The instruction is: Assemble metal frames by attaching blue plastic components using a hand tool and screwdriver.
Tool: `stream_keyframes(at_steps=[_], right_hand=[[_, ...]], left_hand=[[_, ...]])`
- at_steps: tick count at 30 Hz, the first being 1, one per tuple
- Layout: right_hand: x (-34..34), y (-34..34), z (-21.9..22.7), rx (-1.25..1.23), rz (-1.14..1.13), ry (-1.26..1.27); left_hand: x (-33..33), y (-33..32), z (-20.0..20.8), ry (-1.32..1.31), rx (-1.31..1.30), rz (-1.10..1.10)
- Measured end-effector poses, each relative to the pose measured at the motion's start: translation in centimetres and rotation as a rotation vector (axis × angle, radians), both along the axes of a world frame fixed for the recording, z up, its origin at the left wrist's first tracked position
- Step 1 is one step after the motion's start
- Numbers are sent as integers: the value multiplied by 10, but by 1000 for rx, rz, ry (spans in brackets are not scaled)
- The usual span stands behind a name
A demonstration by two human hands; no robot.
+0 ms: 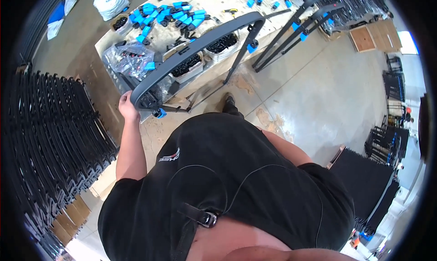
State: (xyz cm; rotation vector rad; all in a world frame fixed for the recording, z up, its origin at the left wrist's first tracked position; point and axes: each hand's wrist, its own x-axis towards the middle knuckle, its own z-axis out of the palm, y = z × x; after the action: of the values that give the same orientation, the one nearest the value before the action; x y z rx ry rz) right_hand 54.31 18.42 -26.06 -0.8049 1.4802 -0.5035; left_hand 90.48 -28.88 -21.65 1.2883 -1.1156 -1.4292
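Observation:
A large dark grey frame [200, 43] with rounded corners stands in front of me, slanting from near left to far right. It has thin black legs and blue pieces at its lower joints. My left hand [127, 107] is closed around its near left corner, with some fingers hidden behind the bar. My right forearm [286, 147] shows beside my black shirt, but the right hand is hidden behind my body. To the right of the frame stand more dark frame legs [284, 33] with blue pieces on them.
Behind the frame, a light worktable [209, 0] carries many blue-and-black pieces [182, 16], tubs of small black parts [224, 56] and a clear plastic bag [123, 56]. Stacked black frames [54, 133] line the left. A black stack [362, 181] stands at the right.

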Motion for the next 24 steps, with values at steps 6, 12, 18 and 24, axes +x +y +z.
stream_keyframes(at_steps=[6,12,18,24], right_hand=[[0,25,1,142,-230,-307],[-39,-26,42,149,-142,-498],[-107,-36,-29,-153,231,-20],[-159,-46,1,468,-253,-339]], left_hand=[[13,15,30,-169,17,16],[15,52,47,-268,71,65],[-1,98,42,-326,138,165],[-19,134,25,-447,290,300]])
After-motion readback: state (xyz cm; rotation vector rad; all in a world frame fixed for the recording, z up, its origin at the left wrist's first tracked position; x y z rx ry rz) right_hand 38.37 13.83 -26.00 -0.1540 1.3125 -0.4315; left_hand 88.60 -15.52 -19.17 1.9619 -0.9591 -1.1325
